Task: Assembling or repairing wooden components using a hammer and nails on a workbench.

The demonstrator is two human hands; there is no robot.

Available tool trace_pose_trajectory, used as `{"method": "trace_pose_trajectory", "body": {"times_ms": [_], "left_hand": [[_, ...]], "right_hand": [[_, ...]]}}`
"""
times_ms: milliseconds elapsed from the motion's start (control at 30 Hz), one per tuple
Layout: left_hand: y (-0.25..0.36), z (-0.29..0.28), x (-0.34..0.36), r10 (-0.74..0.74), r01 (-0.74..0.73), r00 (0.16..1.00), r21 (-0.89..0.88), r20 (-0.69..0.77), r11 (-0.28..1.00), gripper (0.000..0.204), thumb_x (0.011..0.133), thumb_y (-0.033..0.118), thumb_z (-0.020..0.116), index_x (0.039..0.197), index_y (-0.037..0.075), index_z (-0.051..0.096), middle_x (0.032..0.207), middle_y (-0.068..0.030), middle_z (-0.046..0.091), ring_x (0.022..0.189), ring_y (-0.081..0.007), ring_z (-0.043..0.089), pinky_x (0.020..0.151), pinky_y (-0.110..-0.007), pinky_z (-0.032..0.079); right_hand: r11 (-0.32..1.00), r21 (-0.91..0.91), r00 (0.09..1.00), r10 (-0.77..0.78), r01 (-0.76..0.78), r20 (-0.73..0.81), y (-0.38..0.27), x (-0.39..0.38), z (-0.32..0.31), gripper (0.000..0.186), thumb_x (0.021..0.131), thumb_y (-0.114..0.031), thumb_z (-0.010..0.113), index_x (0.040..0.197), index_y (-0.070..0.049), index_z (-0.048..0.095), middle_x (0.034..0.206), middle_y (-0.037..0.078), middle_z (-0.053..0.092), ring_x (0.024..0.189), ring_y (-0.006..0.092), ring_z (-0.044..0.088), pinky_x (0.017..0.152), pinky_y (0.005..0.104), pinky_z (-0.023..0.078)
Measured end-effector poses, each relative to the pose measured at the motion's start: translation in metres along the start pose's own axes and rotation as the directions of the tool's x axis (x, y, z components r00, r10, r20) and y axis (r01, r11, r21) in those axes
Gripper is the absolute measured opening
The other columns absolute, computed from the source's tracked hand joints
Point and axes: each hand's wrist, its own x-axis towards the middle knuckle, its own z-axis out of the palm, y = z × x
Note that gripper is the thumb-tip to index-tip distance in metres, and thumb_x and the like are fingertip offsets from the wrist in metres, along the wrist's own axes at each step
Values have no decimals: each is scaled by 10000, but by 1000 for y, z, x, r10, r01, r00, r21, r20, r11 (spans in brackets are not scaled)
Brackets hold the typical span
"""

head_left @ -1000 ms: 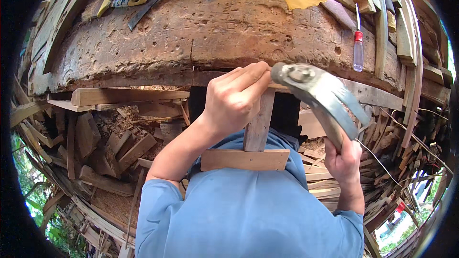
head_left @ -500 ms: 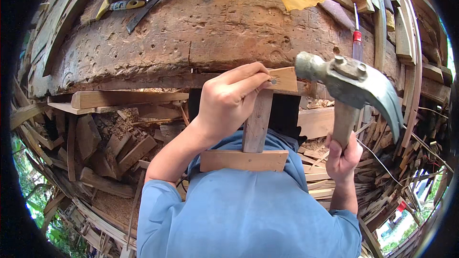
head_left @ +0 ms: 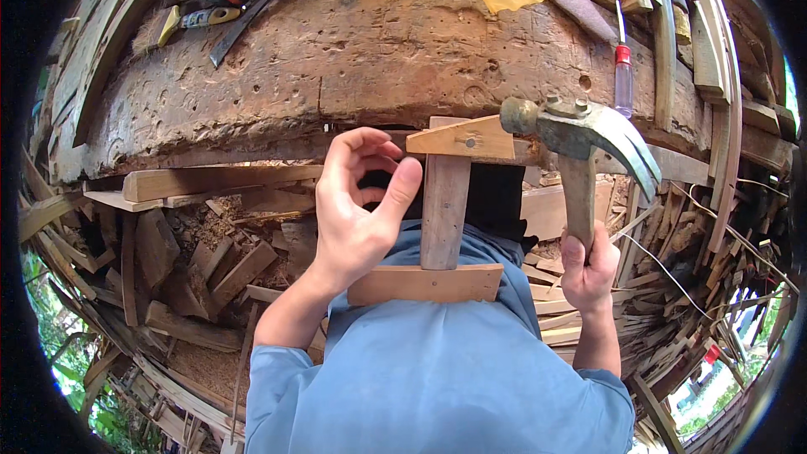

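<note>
Head view: left hand [head_left: 357,219], pinching the tapered crosspiece [head_left: 429,143] half a second ago, is now off it, mid-frame, fingers loosely curled, thumb apart, nothing held. The piece stays across the top of the upright post [head_left: 445,210], centre, so it seems fixed enough to sit unsupported. Right hand [head_left: 588,269], right of centre, wraps the handle of the hammer [head_left: 576,136]; its face overlaps the tapered piece's right end, contact unclear. Count: hammer one, post one, crosspieces two including the lower crosspiece [head_left: 395,284], screwdriver [head_left: 623,84] one, upper right.
</note>
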Motion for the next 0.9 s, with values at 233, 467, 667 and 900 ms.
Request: {"method": "trace_pose_trajectory", "body": {"times_ms": [233,467,667,900], "left_hand": [[-4,6,5,-186,170,968,109,167,979,425,872,327,741,912,-85,642,796,-161,704,752,-166,696,676,-280,566],[-6,9,14,102,-105,994,265,25,958,408,849,339,762,843,-42,614,624,-120,644,542,-158,654,497,-263,517],[-1,20,29,266,-272,962,351,66,896,407,779,336,820,857,-8,618,595,-84,595,484,-137,579,459,-255,460],[4,9,39,-128,111,977,108,171,988,267,823,217,792,842,-19,669,708,-36,674,612,-55,615,518,-191,477]], "right_hand": [[993,-100,998,-61,59,-17,-4,2,-1,202,943,-122,585,1094,10,557,702,91,588,562,230,609,543,319,483],[997,-68,997,-50,47,-53,0,13,10,201,948,-135,595,1082,13,572,679,86,585,539,198,589,532,303,474],[999,51,998,17,-14,-53,4,23,24,199,963,-157,593,1076,7,581,635,69,563,526,160,563,516,289,454],[994,105,997,19,-11,-75,5,21,26,223,972,-185,587,1071,14,585,626,49,544,520,133,538,507,272,439]]}}
